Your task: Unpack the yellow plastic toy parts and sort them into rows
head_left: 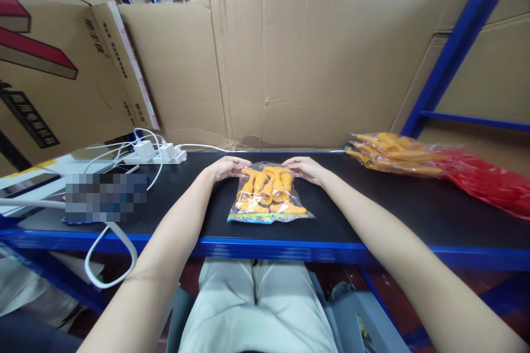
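Black-topped and blue-edged, a workbench [331,223] is supporting a clear bag [296,199], lying flat near the front edge. Its printed strip [269,218] is facing the person in blue and green, any lettering too small to read. Inside, orange plastic pieces [265,190] with flared ends are crowding together. Apart from each other, the left hand [229,168] and right hand [305,169] are touching the bag's far left and far right corners; whether they are pinching it, I cannot tell. Right of the bag, more bagged orange pieces [389,153] are lying against red plastic [488,182]. Left of and beyond it, a power strip [165,158] is holding white plugs [144,150]. Farther left, a carton [91,85] is showing dark characters, too slanted to read surely. Behind the bag, cardboard [323,71] is standing upright.
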Motion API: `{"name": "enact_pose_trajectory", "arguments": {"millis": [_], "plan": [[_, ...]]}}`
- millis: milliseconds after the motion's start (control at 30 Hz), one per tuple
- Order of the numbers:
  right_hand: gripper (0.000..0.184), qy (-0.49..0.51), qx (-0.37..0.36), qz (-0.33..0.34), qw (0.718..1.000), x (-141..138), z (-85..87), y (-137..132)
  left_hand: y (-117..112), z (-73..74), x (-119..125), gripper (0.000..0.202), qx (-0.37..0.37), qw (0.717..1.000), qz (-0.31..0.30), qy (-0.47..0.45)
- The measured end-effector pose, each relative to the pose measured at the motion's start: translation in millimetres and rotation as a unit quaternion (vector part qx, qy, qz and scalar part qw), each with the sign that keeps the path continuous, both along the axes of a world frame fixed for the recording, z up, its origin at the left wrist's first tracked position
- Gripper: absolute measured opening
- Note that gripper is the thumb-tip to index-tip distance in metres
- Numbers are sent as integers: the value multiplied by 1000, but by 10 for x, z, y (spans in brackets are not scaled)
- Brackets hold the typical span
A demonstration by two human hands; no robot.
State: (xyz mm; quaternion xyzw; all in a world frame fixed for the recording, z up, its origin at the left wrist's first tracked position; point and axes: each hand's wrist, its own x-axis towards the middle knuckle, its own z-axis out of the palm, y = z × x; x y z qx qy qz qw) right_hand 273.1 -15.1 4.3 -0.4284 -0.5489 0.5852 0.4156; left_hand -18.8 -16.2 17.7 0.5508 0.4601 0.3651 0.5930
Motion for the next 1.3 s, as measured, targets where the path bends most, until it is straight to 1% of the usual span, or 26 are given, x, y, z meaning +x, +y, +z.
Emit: {"name": "enact_pose_trajectory", "arguments": {"millis": [200,300,400,500,567,633,700,767,833,900,1000,1067,1167,1300], "plan": [[17,-11,22,8,1000,-5,-4,-2,-21,7,69,16,18,999,34,24],[17,-46,59,6,997,-8,1,-9,-16,-3,109,15,41,997,45,50],[17,-87,110,15,990,-13,10,-13,-6,-19,157,20,72,993,56,79],[17,-114,133,21,984,-3,26,-5,7,-43,202,24,109,987,60,101],[15,-115,124,28,985,15,41,3,14,-66,216,25,136,981,59,123],[16,-103,104,43,988,38,60,6,22,-93,215,25,175,969,64,163],[22,-85,81,65,991,59,81,-1,28,-118,206,23,222,949,75,213],[30,-72,60,85,992,72,102,-20,35,-132,198,22,247,934,85,245],[31,-67,42,97,992,75,120,-48,39,-130,200,21,233,937,93,243],[25,-67,32,102,992,70,135,-80,36,-109,212,20,196,951,107,213],[14,-78,39,100,991,55,148,-119,9,-60,233,21,145,970,118,153],[10,-92,49,99,990,45,147,-129,-20,-39,242,18,133,974,115,140],[15,-112,60,108,986,35,130,-120,-52,-49,250,15,146,973,114,140],[34,-115,71,128,983,35,125,-118,-52,-92,261,16,149,978,112,90]]}}
